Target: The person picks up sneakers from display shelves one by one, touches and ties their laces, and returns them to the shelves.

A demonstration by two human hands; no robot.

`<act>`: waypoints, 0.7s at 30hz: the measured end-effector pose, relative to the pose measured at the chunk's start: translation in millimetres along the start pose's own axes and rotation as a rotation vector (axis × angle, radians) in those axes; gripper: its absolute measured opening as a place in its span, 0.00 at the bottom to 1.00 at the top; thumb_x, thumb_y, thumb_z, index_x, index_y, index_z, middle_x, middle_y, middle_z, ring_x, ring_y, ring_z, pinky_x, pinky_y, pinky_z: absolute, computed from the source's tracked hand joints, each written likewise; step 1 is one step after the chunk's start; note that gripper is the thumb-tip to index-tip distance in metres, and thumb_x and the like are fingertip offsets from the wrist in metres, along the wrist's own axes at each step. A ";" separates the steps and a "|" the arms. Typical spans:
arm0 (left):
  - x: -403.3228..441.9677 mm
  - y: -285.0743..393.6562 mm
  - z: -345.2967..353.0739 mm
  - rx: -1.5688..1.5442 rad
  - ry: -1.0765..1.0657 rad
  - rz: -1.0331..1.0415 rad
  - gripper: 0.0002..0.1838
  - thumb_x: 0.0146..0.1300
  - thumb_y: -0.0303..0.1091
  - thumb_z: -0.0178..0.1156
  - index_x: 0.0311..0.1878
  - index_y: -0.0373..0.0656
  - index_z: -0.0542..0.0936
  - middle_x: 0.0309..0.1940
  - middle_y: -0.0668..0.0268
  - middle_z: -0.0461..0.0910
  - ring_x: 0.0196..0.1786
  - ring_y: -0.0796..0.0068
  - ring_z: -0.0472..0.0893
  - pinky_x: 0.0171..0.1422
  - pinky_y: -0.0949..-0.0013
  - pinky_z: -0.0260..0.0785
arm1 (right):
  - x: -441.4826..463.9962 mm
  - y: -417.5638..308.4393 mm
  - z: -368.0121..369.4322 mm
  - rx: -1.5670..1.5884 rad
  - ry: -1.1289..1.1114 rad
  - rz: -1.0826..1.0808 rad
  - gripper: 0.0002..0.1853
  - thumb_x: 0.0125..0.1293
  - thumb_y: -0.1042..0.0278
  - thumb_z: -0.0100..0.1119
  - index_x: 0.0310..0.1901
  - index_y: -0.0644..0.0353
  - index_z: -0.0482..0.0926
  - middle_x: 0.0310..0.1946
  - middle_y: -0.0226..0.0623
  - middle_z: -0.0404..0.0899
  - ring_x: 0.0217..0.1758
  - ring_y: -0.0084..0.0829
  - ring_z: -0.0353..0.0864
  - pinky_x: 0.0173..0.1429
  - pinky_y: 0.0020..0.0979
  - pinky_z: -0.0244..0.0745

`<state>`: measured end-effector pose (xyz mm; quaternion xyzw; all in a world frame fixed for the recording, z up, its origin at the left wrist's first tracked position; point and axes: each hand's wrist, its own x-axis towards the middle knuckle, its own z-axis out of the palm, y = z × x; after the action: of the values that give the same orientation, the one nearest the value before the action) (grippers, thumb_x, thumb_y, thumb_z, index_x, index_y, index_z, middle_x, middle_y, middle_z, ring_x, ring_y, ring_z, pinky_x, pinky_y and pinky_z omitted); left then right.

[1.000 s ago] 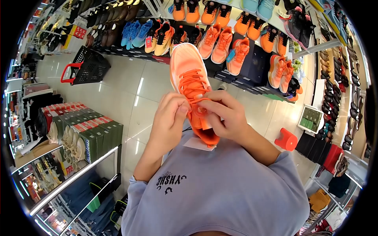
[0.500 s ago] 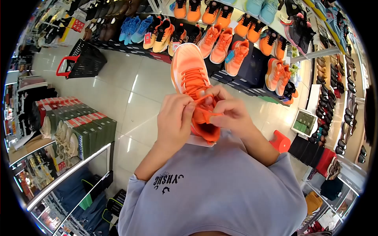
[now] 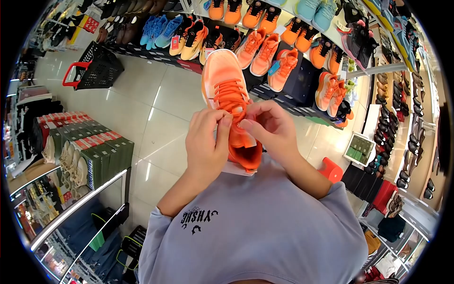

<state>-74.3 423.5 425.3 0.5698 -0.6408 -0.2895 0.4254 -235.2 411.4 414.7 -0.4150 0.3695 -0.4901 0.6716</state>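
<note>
An orange sneaker (image 3: 224, 78) points toe-away in front of my chest, its heel opening nearest the grey shirt. Orange laces (image 3: 230, 96) cross its upper. My left hand (image 3: 206, 140) is at the left of the collar, thumb and forefinger pinched on a lace. On the other side my right hand (image 3: 273, 128) pinches the lace near the tongue, its fingertips close to the left ones. A pale card (image 3: 238, 169) shows under the heel.
Shelves of orange sneakers (image 3: 265, 54) stand ahead. A black basket with a red handle (image 3: 100, 67) is on the floor at left, beyond stacked green shoeboxes (image 3: 108, 154). At right are a red stool (image 3: 332, 169) and a floor mirror (image 3: 360, 148).
My right hand has pulled outward with the lace, then come back close to the tongue. The left hand stays by the collar. The view has shifted slightly.
</note>
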 end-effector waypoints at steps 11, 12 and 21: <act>1.5 -9.1 -26.7 0.054 -0.153 0.253 0.05 0.57 0.25 0.62 0.36 0.38 0.78 0.34 0.61 0.77 0.38 0.61 0.76 0.40 0.66 0.70 | -0.6 4.4 -7.0 -0.078 0.011 -0.172 0.07 0.67 0.74 0.55 0.43 0.65 0.79 0.40 0.34 0.74 0.39 0.25 0.75 0.49 0.26 0.69; 0.0 -12.3 -31.7 0.012 -0.195 0.224 0.05 0.57 0.23 0.62 0.36 0.37 0.78 0.35 0.59 0.77 0.40 0.62 0.77 0.42 0.68 0.70 | -1.3 6.7 -8.6 -0.027 0.019 -0.219 0.07 0.68 0.74 0.53 0.43 0.65 0.78 0.44 0.37 0.75 0.42 0.29 0.77 0.53 0.29 0.70; -11.7 -6.8 -48.8 0.718 0.133 0.369 0.05 0.54 0.29 0.64 0.35 0.49 0.82 0.25 0.69 0.62 0.29 0.70 0.70 0.40 0.69 0.62 | -1.3 -5.4 -11.9 0.127 -0.007 -0.068 0.08 0.69 0.71 0.53 0.40 0.67 0.77 0.37 0.47 0.83 0.44 0.34 0.82 0.55 0.34 0.73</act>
<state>-28.4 439.3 439.9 0.5750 -0.7636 0.0713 0.2850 -248.1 409.3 415.2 -0.3857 0.3208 -0.5337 0.6808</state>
